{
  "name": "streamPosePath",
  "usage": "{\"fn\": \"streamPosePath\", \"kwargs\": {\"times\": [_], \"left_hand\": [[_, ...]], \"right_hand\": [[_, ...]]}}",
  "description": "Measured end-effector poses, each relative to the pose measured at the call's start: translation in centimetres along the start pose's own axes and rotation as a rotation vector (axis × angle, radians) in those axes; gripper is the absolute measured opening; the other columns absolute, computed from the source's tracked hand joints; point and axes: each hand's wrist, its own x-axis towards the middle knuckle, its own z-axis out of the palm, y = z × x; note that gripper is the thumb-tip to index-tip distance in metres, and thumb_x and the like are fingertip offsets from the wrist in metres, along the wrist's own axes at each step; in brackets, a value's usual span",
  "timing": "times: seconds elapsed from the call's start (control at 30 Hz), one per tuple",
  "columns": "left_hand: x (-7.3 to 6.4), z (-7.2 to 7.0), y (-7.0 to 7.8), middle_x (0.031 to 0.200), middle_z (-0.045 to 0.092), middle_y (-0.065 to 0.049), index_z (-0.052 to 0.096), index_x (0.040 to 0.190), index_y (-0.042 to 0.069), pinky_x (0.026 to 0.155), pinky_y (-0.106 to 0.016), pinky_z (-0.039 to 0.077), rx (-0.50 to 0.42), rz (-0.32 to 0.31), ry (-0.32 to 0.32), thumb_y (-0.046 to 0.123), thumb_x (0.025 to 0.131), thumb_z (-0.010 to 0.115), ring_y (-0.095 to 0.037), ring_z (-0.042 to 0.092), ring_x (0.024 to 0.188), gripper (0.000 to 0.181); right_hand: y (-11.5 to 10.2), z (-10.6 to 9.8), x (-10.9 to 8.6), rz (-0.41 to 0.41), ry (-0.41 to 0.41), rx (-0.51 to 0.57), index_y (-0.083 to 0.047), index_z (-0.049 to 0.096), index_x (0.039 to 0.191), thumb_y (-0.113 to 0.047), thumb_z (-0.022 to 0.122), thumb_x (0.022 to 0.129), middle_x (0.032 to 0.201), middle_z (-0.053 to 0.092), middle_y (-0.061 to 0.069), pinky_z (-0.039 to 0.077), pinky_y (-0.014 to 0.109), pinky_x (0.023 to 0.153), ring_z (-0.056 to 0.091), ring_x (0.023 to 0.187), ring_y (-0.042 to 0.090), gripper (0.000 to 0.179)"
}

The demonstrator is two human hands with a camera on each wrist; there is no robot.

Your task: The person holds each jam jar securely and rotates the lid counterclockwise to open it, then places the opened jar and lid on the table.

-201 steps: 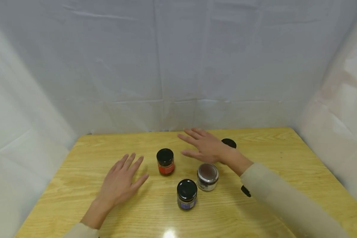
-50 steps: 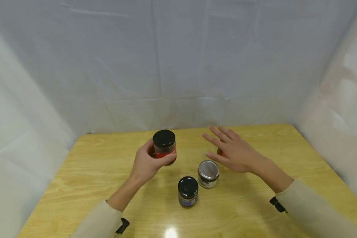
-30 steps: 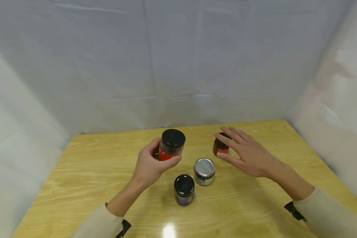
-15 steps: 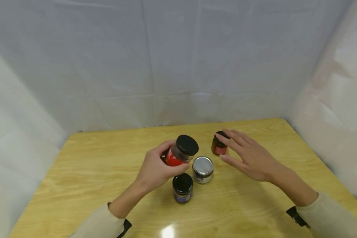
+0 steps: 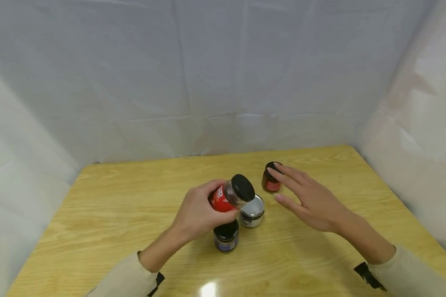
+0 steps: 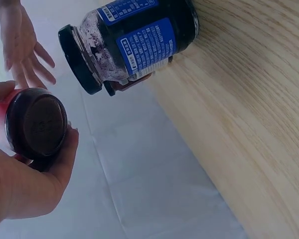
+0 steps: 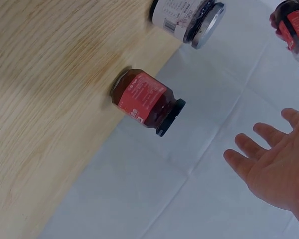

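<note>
My left hand [image 5: 198, 212] grips a red-labelled glass jar [image 5: 223, 199] with a black lid, holding it above the table and tilted with the lid to the right. In the left wrist view the dark base of that jar [image 6: 42, 124] faces the camera. My right hand [image 5: 312, 198] is spread with straight fingers and holds nothing. It hovers near a smaller dark jar [image 5: 271, 181] with a red label and black lid, which stands on the table. In the right wrist view this small jar [image 7: 144, 99] is apart from the fingers.
A blue-labelled jar [image 5: 226, 237] with a black lid stands below the left hand. Beside it is a white-labelled jar [image 5: 251, 218] with a silver lid, partly hidden by the held jar. The wooden table [image 5: 115, 206] is enclosed by white sheeting [image 5: 134, 82].
My left hand has taken the red-labelled jar off the table, moved it right and tipped it over to the right. My right hand has drawn back towards the right, away from the table's middle.
</note>
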Motion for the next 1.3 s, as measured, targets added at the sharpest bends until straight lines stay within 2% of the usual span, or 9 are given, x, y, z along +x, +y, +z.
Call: {"fn": "streamPosePath", "kwargs": {"times": [0.33,0.47,0.57,0.7,0.77,0.83,1.07,1.17,1.3], "left_hand": [[0.1,0.3,0.1,0.097,0.065,0.006,0.065,0.114,0.017,0.063,-0.024,0.052,0.094,0.032,-0.015,0.028,0.069,0.082,-0.007,0.060,0.078,0.049],[0.1,0.4,0.2,0.100,0.065,0.007,0.065,0.115,0.017,0.064,-0.024,0.052,0.113,0.044,-0.022,0.028,0.069,0.081,-0.007,0.060,0.079,0.050],[0.0,0.4,0.2,0.103,0.065,0.006,0.065,0.117,0.016,0.065,-0.024,0.052,0.125,0.044,-0.028,0.028,0.070,0.081,-0.007,0.060,0.080,0.051],[0.0,0.5,0.2,0.105,0.065,0.005,0.065,0.119,0.015,0.065,-0.023,0.052,0.151,0.051,-0.027,0.029,0.070,0.081,-0.007,0.060,0.081,0.053],[-0.1,0.5,0.2,0.104,0.065,0.005,0.065,0.119,0.015,0.064,-0.023,0.051,0.160,0.058,-0.026,0.030,0.070,0.081,-0.007,0.060,0.080,0.053],[-0.1,0.6,0.2,0.103,0.065,0.005,0.065,0.118,0.015,0.063,-0.023,0.051,0.170,0.067,-0.024,0.030,0.070,0.081,-0.007,0.060,0.079,0.053],[-0.2,0.6,0.2,0.103,0.066,0.002,0.065,0.118,0.014,0.063,-0.023,0.051,0.206,0.093,-0.016,0.031,0.069,0.080,-0.009,0.059,0.079,0.054],[-0.2,0.6,0.2,0.102,0.065,0.002,0.065,0.119,0.013,0.063,-0.022,0.051,0.207,0.093,-0.019,0.031,0.070,0.080,-0.009,0.059,0.080,0.055],[-0.3,0.5,0.3,0.101,0.064,0.003,0.064,0.119,0.014,0.062,-0.022,0.051,0.184,0.084,-0.029,0.031,0.070,0.080,-0.010,0.058,0.081,0.054]], "right_hand": [[-2.1,0.3,0.8,-0.002,0.037,0.081,-0.032,0.022,0.152,-0.040,0.041,0.102,0.154,0.026,-0.001,0.036,0.056,0.098,0.028,0.138,0.024,0.054],[-3.2,0.5,1.2,-0.009,0.050,0.129,-0.034,0.025,0.151,-0.038,0.042,0.102,0.150,0.034,-0.002,0.043,0.053,0.092,0.045,0.126,0.020,0.052],[-4.1,0.7,1.4,0.004,0.048,0.147,-0.036,0.025,0.150,-0.040,0.042,0.102,0.147,0.038,-0.005,0.046,0.050,0.088,0.050,0.120,0.017,0.051],[-5.0,1.0,1.5,0.016,0.055,0.137,-0.039,0.025,0.150,-0.043,0.041,0.101,0.142,0.043,-0.006,0.050,0.041,0.076,0.054,0.110,0.013,0.051],[-5.3,1.1,1.6,0.019,0.065,0.132,-0.038,0.027,0.150,-0.043,0.041,0.101,0.138,0.046,-0.007,0.048,0.034,0.067,0.056,0.099,0.010,0.051],[-5.5,1.2,1.7,0.026,0.072,0.129,-0.038,0.028,0.149,-0.044,0.041,0.101,0.134,0.049,-0.007,0.046,0.031,0.064,0.056,0.096,0.009,0.051],[-5.9,1.7,1.9,0.030,0.107,0.104,-0.034,0.035,0.147,-0.046,0.043,0.100,0.119,0.055,-0.007,0.045,0.030,0.062,0.054,0.090,0.008,0.050],[-6.1,1.9,2.1,0.036,0.118,0.098,-0.031,0.038,0.146,-0.048,0.044,0.099,0.112,0.056,-0.008,0.044,0.028,0.059,0.054,0.082,0.008,0.050],[-6.4,2.2,2.4,0.046,0.131,0.065,-0.024,0.042,0.143,-0.050,0.045,0.098,0.117,0.060,-0.006,0.049,0.032,0.062,0.060,0.077,0.011,0.053]]}}
